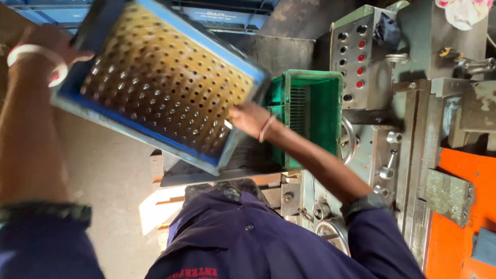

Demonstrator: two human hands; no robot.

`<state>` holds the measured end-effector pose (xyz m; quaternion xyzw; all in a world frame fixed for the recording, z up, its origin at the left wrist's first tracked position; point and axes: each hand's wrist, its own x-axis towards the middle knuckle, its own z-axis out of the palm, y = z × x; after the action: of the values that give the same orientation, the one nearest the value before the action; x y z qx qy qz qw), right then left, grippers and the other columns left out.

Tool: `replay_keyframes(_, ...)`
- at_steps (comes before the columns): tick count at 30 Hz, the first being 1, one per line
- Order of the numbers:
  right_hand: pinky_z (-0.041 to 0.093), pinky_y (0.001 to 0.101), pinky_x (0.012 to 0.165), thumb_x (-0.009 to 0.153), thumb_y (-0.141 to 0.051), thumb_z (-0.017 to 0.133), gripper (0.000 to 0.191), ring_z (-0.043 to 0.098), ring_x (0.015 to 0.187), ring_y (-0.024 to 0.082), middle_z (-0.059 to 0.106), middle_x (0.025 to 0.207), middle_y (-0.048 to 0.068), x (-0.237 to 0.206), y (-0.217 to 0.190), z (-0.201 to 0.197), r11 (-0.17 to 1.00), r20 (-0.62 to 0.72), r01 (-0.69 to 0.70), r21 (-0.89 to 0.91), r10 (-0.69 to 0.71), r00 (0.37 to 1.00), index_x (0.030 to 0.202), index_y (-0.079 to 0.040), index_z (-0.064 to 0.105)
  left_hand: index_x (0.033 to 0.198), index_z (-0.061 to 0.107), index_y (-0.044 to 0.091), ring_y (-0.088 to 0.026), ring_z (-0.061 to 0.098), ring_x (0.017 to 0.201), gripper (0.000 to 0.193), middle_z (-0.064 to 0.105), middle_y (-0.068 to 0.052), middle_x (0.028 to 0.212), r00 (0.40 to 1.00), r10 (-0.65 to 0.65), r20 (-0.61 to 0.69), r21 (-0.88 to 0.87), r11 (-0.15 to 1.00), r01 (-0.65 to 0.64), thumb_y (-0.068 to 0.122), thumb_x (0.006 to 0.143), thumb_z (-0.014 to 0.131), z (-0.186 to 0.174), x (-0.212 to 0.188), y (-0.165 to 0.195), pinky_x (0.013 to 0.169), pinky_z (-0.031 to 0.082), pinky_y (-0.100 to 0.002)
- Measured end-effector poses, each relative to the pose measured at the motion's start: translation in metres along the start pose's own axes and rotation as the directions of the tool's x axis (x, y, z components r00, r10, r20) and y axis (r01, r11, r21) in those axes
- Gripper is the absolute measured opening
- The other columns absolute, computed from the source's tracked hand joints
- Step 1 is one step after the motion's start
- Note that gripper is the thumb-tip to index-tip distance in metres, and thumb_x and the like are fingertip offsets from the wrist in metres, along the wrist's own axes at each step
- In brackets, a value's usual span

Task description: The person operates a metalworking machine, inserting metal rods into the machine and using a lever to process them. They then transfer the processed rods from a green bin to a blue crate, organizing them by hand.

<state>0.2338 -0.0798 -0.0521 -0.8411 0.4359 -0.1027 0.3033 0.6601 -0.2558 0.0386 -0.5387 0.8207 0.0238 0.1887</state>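
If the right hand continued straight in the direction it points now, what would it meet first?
The right hand already grips the edge of the blue perforated plastic crate; going further, it would probably meet that crate's wall first.

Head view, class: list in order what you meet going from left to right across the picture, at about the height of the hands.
Left hand → blue crate → right hand → green crate → button panel → grey machine body → orange part.

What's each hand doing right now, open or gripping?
Left hand: closed on the far edge of the blue perforated crate.
Right hand: gripping the crate's near corner.
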Motion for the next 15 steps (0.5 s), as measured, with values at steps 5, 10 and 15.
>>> replay_keyframes(5, 0.055, 0.0419, 0.063, 0.099, -0.015, 0.058, 0.015, 0.065, 0.071, 0.030, 0.063, 0.079, 0.014, 0.092, 0.029, -0.067, 0.939, 0.136, 0.111, -0.325, -0.070, 0.988, 0.087, -0.006, 0.061, 0.105, 0.081, 0.002, -0.040, 0.072, 0.073, 0.066, 0.074, -0.023, 0.078, 0.823, -0.379, 0.424, -0.561, 0.603, 0.567, 0.066, 0.095, 0.072, 0.068, -0.090, -0.015, 0.065, 0.054, -0.054)
replay_keyframes(10, 0.055, 0.0449, 0.069, 0.095, -0.018, 0.060, 0.019, 0.066, 0.079, 0.034, 0.068, 0.091, 0.017, 0.164, 0.027, -0.107, 0.766, -0.182, 0.175, -0.619, -0.356, 0.917, 0.105, -0.003, 0.061, 0.096, 0.078, -0.001, -0.023, 0.062, 0.059, 0.054, 0.068, -0.015, 0.068, 0.814, -0.414, 0.409, -0.804, 0.258, 0.535, 0.053, 0.098, 0.072, 0.137, -0.170, 0.056, 0.057, 0.048, -0.041)
replay_keyframes(15, 0.055, 0.0503, 0.083, 0.107, -0.020, 0.057, 0.017, 0.069, 0.091, 0.036, 0.071, 0.096, 0.019, 0.152, -0.013, -0.109, 0.993, -0.450, -0.117, -0.017, 0.097, 0.888, 0.111, -0.004, 0.058, 0.082, 0.068, 0.000, -0.011, 0.043, 0.047, 0.042, 0.048, 0.000, 0.058, 0.698, -0.552, 0.456, -0.870, -0.440, 0.221, 0.037, 0.102, 0.074, 0.173, -0.207, 0.178, 0.043, 0.032, -0.032)
